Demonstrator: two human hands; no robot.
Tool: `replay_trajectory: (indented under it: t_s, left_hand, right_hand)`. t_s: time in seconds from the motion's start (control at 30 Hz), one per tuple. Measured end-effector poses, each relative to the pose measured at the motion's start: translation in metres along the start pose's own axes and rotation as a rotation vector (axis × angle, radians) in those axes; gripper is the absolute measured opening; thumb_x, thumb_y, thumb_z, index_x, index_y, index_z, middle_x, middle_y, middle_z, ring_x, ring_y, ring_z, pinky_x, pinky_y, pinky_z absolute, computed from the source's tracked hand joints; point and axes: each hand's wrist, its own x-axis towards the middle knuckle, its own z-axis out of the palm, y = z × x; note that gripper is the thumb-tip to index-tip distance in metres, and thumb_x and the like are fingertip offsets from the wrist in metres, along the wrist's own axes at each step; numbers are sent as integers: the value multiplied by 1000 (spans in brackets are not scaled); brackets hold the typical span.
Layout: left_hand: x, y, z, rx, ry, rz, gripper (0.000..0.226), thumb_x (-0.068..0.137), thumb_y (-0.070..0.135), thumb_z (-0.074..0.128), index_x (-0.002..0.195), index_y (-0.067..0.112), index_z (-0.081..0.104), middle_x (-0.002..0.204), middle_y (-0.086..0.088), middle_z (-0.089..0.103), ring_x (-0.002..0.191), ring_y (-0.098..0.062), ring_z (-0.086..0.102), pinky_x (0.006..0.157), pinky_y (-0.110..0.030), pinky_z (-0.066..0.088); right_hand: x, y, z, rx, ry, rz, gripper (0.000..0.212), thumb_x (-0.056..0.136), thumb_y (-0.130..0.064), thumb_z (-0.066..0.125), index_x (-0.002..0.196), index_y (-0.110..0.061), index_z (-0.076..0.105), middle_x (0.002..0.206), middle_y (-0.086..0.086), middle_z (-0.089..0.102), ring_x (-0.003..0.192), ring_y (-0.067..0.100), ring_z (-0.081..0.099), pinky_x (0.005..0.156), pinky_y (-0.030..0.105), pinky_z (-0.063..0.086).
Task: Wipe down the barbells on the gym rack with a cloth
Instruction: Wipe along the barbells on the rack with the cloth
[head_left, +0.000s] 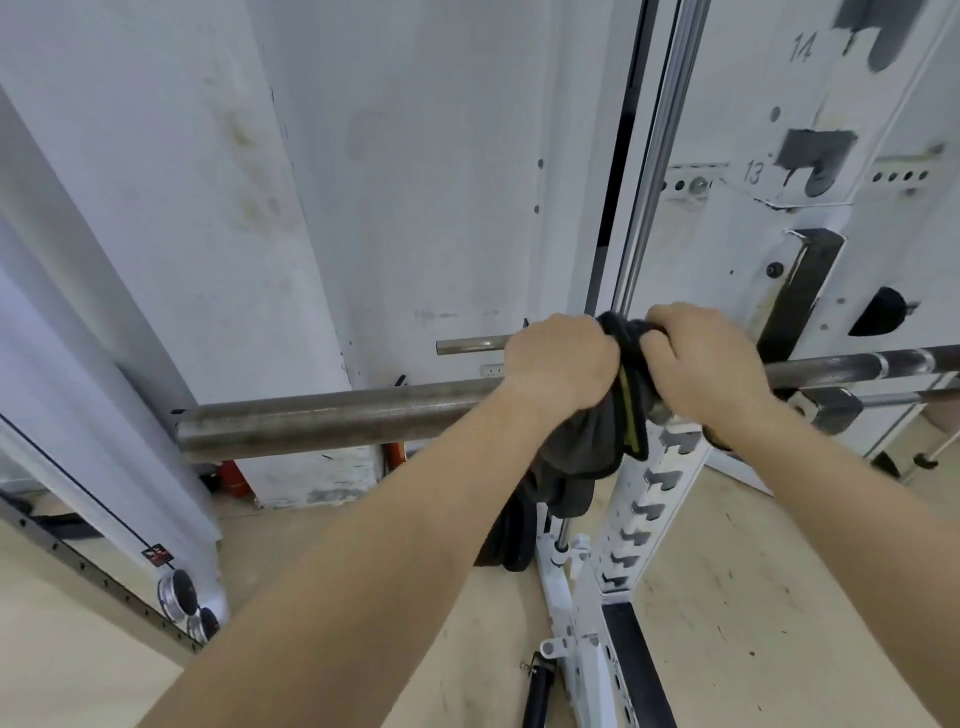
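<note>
A steel barbell (322, 421) lies across the white rack (670, 483), its thick sleeve pointing left and its thinner shaft running off to the right. A dark grey cloth (618, 415) with a yellow-green edge strip is draped over the bar near the rack upright and hangs down below it. My left hand (558, 361) grips the cloth and bar from above on the left side. My right hand (701, 364) grips the cloth just to the right, its fingers curled into the fabric. The bar under both hands is hidden.
A chrome guide rod (654, 156) rises behind the hands. The numbered rack upright (810, 78) stands at the right with a black hook (800, 296). A thin peg (467, 345) sticks out left. Small weight plates (176, 595) lie by a mirror at the lower left.
</note>
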Motion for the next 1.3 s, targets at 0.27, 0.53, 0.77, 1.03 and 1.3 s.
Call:
replay_trajectory:
  t_s: [0.27,0.53,0.77,1.03,1.3]
  left_hand:
    - [-32,7,7,306,211,137,25,88,29,65,68,16,57,52,1,53,43,-24,55,46,-25,24]
    - [1,6,7,148,106,63,20,96,21,44,77,17,47,76,-2,55,67,-23,54,55,-32,34]
    - [-18,7,9,149,139,64,31,99,33,43,73,18,49,67,-3,57,60,-27,59,53,-30,35]
    - [-18,10,7,289,146,89,16,98,22,48,85,15,54,69,-3,52,58,-23,48,49,-31,28]
    - [5,-2,4,24,-42,-5,33,101,28,36,73,16,49,78,-4,56,74,-27,57,62,-34,40]
  right_hand:
    - [31,0,-13,-55,-449,-23,36,105,-26,30,99,-7,60,101,15,57,92,31,55,82,39,44]
    - [-6,-3,-1,-143,21,-138,32,95,-30,34,76,-11,51,72,2,48,69,26,49,60,34,32]
    - [16,3,0,-65,-206,-22,37,99,-26,30,83,-9,59,88,10,60,86,34,59,64,38,39]
    - [3,1,-12,-70,-251,-99,31,100,-26,31,86,-13,56,96,13,59,90,32,56,75,40,42]
    - [-10,1,4,-27,-41,-58,35,95,-26,33,81,-9,60,81,4,57,76,26,56,62,37,42]
